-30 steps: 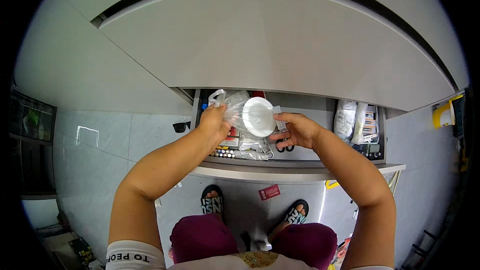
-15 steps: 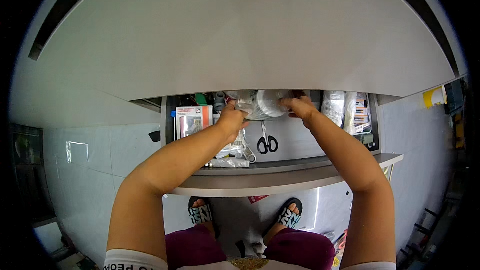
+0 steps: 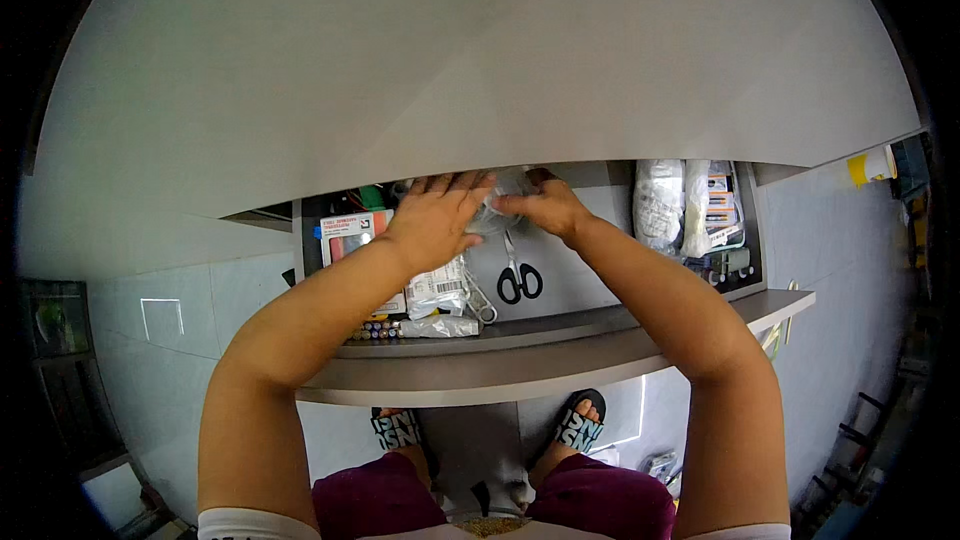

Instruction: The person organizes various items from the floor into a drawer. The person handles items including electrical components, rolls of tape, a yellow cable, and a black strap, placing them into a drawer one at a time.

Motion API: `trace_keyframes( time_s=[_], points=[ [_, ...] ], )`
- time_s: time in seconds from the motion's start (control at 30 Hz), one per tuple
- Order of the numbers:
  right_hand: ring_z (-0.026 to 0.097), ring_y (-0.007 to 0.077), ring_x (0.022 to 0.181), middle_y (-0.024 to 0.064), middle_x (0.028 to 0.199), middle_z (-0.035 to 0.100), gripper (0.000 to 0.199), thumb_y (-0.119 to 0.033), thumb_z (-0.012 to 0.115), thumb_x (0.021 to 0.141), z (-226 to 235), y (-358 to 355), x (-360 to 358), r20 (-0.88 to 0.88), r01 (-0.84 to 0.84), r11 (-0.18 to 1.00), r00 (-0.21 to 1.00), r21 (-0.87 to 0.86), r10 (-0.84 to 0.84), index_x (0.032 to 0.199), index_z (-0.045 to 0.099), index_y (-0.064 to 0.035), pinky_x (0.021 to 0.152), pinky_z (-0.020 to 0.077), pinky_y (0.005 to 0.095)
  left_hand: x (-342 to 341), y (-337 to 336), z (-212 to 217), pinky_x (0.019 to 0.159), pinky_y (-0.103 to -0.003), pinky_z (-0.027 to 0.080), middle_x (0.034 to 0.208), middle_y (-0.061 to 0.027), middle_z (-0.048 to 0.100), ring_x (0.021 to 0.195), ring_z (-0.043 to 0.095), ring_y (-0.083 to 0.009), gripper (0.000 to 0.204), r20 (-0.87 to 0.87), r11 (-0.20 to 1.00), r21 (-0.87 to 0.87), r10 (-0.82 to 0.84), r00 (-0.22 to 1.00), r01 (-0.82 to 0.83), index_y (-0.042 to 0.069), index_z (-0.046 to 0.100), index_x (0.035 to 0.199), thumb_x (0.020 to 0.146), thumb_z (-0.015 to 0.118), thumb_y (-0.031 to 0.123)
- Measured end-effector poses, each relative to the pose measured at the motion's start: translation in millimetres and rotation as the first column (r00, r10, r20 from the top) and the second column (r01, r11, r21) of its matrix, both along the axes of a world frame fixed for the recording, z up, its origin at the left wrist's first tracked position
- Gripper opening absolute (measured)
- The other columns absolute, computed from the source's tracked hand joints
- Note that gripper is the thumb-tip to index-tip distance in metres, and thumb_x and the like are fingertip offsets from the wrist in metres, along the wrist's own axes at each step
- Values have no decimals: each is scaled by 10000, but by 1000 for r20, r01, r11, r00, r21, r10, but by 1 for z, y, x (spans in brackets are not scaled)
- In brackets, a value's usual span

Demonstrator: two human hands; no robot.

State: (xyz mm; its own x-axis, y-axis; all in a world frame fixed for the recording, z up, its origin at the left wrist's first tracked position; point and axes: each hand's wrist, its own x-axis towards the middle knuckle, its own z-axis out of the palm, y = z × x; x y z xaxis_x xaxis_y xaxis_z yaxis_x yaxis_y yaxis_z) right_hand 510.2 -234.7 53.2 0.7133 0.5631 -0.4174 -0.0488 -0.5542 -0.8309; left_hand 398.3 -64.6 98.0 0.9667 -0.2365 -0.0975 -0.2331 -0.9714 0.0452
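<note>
Inside the pulled-out drawer (image 3: pixel 470 380), a clear plastic package (image 3: pixel 487 221) lies toward the back, half covered by my hands. My left hand (image 3: pixel 437 224) rests palm down over its left side and the packets there, its fingers spread. From the right, my right hand (image 3: pixel 551 208) grips the package, thumb across the near side and fingers partly hidden behind. Just nearer to me lies a pair of black-handled scissors (image 3: pixel 520 283), blades pointing away, touched by neither hand. Beside my left wrist is a white and orange box (image 3: pixel 352 233).
White packets (image 3: pixel 437 289) and several batteries (image 3: pixel 376 331) fill the drawer's front left. Along its right side are a plastic-wrapped white bundle (image 3: pixel 659 202) and a battery pack (image 3: pixel 720 200). A broad grey cabinet surface (image 3: pixel 480 60) overhangs the drawer's back.
My left hand has gone from gripping the package to lying flat with fingers spread. The package sits farther left, and my right hand has shifted left with it.
</note>
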Motion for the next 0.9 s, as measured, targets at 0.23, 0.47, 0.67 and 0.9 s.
trace_keyframes(
  time_s=[0.23, 0.47, 0.67, 0.9],
  points=[
    [517, 333, 1141, 264, 1193, 545, 828, -495, 710, 604, -12, 18, 2, -64, -113, 993, 992, -35, 110, 1172, 540, 83, 950, 402, 331, -16, 21, -2, 995, -469, 335, 1304, -206, 441, 1213, 423, -336, 656, -99, 979, 35, 204, 974, -201, 36, 312, 1372, 873, 520, 406],
    [567, 355, 1060, 261, 1122, 585, 712, -546, 628, 639, 4, 31, -9, 204, -172, 917, 945, -359, 257, 1052, 634, 34, 907, 447, 345, -16, 32, -21, 1024, -486, 309, 1345, -168, 426, 1240, 407, -328, 625, 26, 996, 52, 69, 997, -70, 53, 324, 1365, 869, 518, 380],
    [580, 358, 1033, 278, 1096, 586, 727, -567, 609, 662, 2, 27, -6, 265, -189, 917, 920, -351, 290, 1039, 632, 54, 909, 446, 352, -13, 37, -28, 1047, -472, 280, 1347, -175, 425, 1248, 401, -330, 649, -78, 990, 53, 138, 987, -134, 60, 303, 1391, 884, 479, 425],
    [516, 377, 1125, 270, 1170, 551, 908, -521, 704, 627, 6, 37, -7, 143, -206, 915, 953, -348, 269, 1265, 443, 69, 968, 406, 352, -12, 42, -21, 1047, -469, 276, 1349, -190, 415, 1253, 386, -347, 668, -72, 988, 41, 149, 986, -147, 54, 307, 1384, 879, 483, 454]
  ],
)
